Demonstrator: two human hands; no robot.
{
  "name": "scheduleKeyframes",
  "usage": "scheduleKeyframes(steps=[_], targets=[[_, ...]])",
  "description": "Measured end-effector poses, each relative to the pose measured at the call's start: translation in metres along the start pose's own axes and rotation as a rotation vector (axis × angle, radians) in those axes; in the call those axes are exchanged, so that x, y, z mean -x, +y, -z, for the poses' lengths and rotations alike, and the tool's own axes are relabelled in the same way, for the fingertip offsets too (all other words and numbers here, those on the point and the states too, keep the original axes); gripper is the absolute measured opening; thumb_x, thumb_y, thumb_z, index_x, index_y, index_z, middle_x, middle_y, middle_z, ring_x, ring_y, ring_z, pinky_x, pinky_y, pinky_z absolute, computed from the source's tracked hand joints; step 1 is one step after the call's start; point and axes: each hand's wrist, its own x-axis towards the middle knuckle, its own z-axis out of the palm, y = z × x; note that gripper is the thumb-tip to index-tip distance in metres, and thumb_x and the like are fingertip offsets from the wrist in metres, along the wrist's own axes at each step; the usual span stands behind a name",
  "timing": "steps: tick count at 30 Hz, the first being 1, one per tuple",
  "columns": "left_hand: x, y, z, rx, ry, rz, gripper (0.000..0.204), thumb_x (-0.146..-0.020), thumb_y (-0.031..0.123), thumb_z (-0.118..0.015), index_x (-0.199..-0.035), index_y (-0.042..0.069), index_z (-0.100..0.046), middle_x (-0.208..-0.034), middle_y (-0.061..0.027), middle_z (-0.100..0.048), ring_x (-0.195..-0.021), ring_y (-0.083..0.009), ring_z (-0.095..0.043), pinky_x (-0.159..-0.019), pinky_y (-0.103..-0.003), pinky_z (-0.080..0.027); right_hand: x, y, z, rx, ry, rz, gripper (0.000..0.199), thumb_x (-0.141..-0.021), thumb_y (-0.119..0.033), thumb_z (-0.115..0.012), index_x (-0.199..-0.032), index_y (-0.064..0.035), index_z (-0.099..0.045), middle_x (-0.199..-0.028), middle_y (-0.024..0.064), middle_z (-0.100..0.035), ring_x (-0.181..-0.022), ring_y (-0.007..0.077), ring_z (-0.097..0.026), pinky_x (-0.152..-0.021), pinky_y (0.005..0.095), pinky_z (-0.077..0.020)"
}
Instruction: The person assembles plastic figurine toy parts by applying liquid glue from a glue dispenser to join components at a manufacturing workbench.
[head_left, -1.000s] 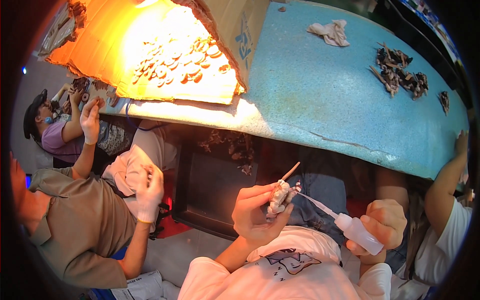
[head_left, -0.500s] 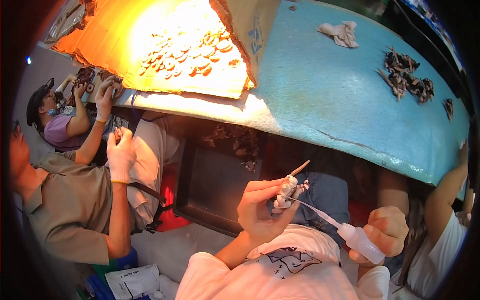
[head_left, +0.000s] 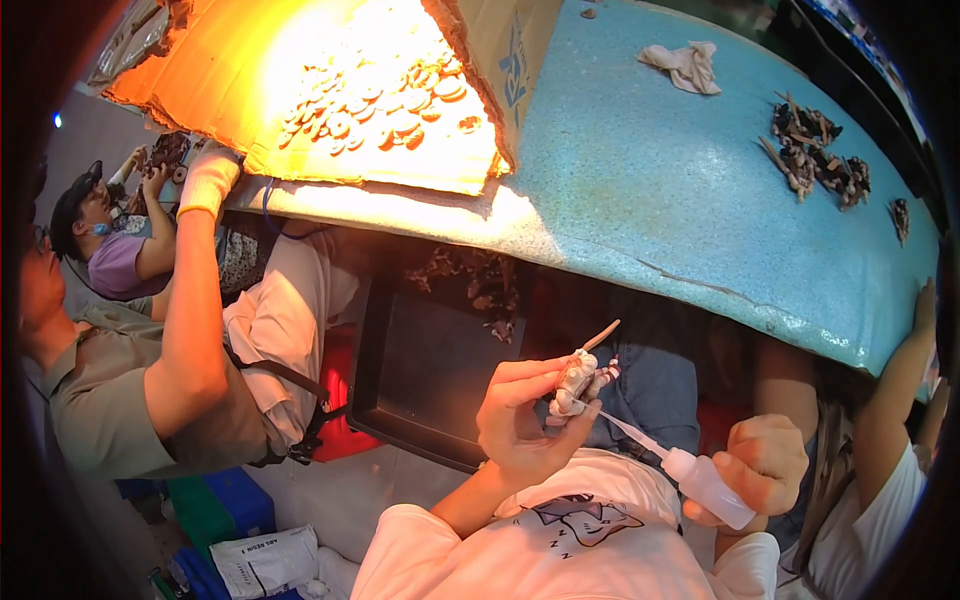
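Off-white and stiff-looking in the head view: one knobbly figurine (head_left: 572, 382), pinched between thumb and fingers of the left hand (head_left: 515, 420), held off the near edge of the blue table (head_left: 620, 180). Probably light and hard, perhaps brittle; likeliest to snap at the thin tan stick (head_left: 601, 335) jutting from the far end, or at the small banded bits on the right. Best taken by the thick body, with light pressure; slipperiness impossible to judge. Clasped in the curled fingers of the right hand (head_left: 768, 455), one translucent squeeze bottle (head_left: 705, 488), with one long nozzle (head_left: 640, 436) pointed left, tip right at the figurine, contact too fine to confirm. Likely light and soft-walled, so better gripped round the body than by the slender nozzle. Counted on the table: one white crumpled cloth (head_left: 682, 68) at the far side, one clump of dark-and-pale pieces (head_left: 820, 158) farther right, too tangled to number, and one lone piece (head_left: 900, 221) right of that. To the far left, dozens of round discs (head_left: 400, 120), overlapping in glare, on torn cardboard (head_left: 200, 90). Below the table, one black tray (head_left: 430, 365).
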Motion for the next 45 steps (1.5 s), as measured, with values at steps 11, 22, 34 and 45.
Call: scheduleKeyframes(steps=[11, 22, 34, 45], targets=[[0.0, 0.002, -0.001, 0.057, 0.006, 0.015, 0.049, -0.062, -0.013, -0.07, -0.103, -0.003, -0.045, -0.104, -0.021, -0.05, -0.093, -0.0245, -0.058, -0.08, -0.031, -0.051, 0.003, 0.001, -0.001, -0.003, 0.058, 0.025, 0.039, -0.059, -0.029, -0.081, -0.079, -0.0062, -0.056, -0.05, -0.0021, -0.04, -0.037, 0.0112, -0.037, -0.036, 0.0211, -0.0273], [0.0, 0.0, -0.001, 0.099, -0.021, 0.014, 0.05, -0.062, -0.015, -0.069, -0.105, -0.003, -0.045, -0.105, -0.0212, -0.05, -0.094, -0.0248, -0.058, -0.081, -0.032, -0.051, 0.004, 0.009, 0.0, 0.049, 0.031, 0.122, 0.04, -0.07, -0.037, -0.071, -0.08, -0.0031, -0.053, -0.051, 0.0007, -0.039, -0.035, 0.0118, -0.037, -0.032, 0.0207, -0.0315], [0.0, 0.001, 0.0, 0.125, -0.018, 0.029, 0.05, -0.063, -0.015, -0.068, -0.104, -0.004, -0.045, -0.105, -0.0211, -0.05, -0.095, -0.0247, -0.058, -0.081, -0.032, -0.051, 0.006, 0.009, 0.003, -0.02, 0.051, 0.031, 0.041, -0.061, -0.032, -0.08, -0.083, -0.0065, -0.055, -0.048, -0.0013, -0.042, -0.036, 0.0103, -0.037, -0.034, 0.0203, -0.0268], [-0.004, 0.008, 0.0, 0.095, -0.044, 0.073, 0.045, -0.065, -0.013, -0.064, -0.102, 0.0, -0.041, -0.1, -0.0172, -0.05, -0.078, -0.0213, -0.06, -0.068, -0.032, -0.053, 0.002, 0.002, 0.001, 0.01, 0.045, -0.04, 0.039, -0.061, -0.029, -0.08, -0.083, -0.0076, -0.055, -0.049, -0.0015, -0.041, -0.037, 0.0116, -0.038, -0.035, 0.0216, -0.0259]])
